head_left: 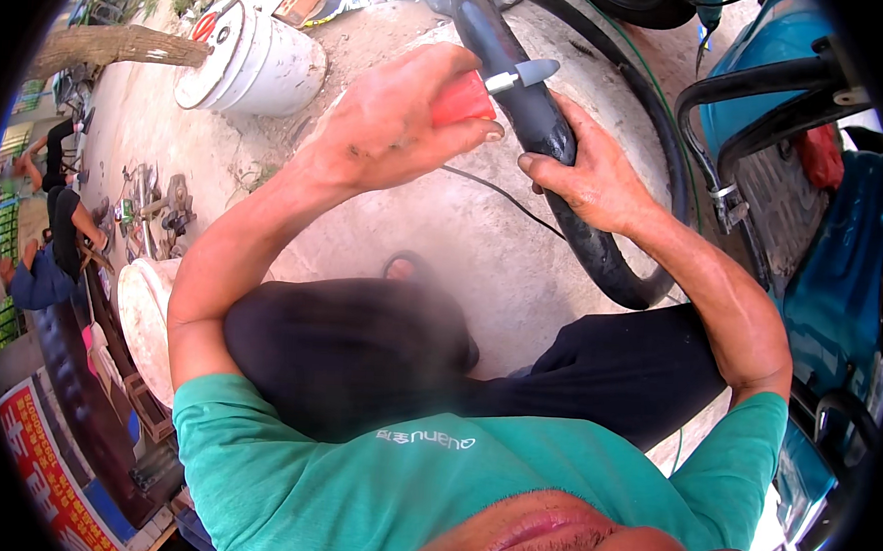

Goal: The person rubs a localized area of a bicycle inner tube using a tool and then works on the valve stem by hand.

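My left hand [394,121] is wrapped round a red rotary grinder [464,101]; its grey cone-shaped tip [537,71] lies at the upper face of a black inner tube [537,127]. Whether the tip presses on the rubber I cannot tell. Below the tip, my right hand [599,169] grips the inner tube, thumb on top and fingers behind it. The tube loops up and round to the right, its lower bend close to my right knee. A thin black cord [509,195] runs beneath my left hand towards the tube.
A white bucket [273,66] lies at the upper left beside a wooden pole [126,47]. Another pale bucket [140,302] stands by my left elbow. Blue vehicle parts with a black frame [744,107] crowd the right side. Other people sit at the far left near metal parts [154,204].
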{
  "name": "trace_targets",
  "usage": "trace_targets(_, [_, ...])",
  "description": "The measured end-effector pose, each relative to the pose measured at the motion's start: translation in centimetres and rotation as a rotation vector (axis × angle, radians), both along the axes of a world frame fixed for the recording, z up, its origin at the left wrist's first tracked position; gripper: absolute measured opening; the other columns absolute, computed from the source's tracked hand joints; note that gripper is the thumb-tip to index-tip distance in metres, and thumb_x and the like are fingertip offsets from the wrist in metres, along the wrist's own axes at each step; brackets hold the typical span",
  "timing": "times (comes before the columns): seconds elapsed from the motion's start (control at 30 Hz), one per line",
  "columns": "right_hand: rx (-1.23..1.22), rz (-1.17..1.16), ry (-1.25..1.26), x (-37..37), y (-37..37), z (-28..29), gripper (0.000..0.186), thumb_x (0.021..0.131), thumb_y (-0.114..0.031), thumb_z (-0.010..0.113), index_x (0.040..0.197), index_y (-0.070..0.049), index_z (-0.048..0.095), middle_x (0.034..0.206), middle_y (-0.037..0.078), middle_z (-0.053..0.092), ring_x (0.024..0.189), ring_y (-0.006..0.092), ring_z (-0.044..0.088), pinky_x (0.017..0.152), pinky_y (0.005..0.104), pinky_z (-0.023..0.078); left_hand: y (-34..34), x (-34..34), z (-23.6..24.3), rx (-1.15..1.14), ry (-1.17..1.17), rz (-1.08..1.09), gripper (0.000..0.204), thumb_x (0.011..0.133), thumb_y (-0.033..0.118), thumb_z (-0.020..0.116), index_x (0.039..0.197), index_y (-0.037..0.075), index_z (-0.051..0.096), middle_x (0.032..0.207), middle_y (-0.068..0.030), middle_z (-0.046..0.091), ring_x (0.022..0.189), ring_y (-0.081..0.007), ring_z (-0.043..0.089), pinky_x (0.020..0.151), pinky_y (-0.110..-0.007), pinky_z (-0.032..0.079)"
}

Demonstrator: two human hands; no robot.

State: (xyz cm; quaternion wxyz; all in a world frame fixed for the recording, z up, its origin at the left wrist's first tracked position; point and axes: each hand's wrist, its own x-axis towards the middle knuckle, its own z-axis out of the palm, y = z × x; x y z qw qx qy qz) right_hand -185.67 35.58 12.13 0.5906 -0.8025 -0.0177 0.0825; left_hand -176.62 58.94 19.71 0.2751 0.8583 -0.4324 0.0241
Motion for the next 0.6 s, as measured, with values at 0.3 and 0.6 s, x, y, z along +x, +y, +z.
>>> trace_targets(0.3, [0.055, -0.038, 0.092, 0.2, -0.4, 2.6, 0.080, 0.088, -0.027, 0.072, 0.154, 0.003, 0.038, 0.093, 0.009, 0.064, 0.077, 0.0161, 0.068, 0.074, 0.0341, 0.055, 1.2, 0.3, 0.6, 0.032, 0.039, 0.034, 0.052, 0.081, 0.026, 0.089, 0.121, 0.003, 0.065, 0.100, -0.0151, 0.072, 0.089, -0.0294, 0.071, 0.080, -0.038, 0.057])
trace_targets(0.6, [-0.045, -0.074, 0.073, 0.5, -0.8, 2.5, 0.077, 0.089, -0.030, 0.072, 0.151, 0.003, 0.043, 0.112, 0.018, 0.068, 0.084, 0.0197, 0.070, 0.083, 0.0360, 0.056, 1.5, 0.1, 0.3, 0.050, 0.042, 0.044, 0.053, 0.082, 0.027, 0.088, 0.122, 0.004, 0.065, 0.101, -0.0144, 0.072, 0.090, -0.0294, 0.071, 0.082, -0.038, 0.057])
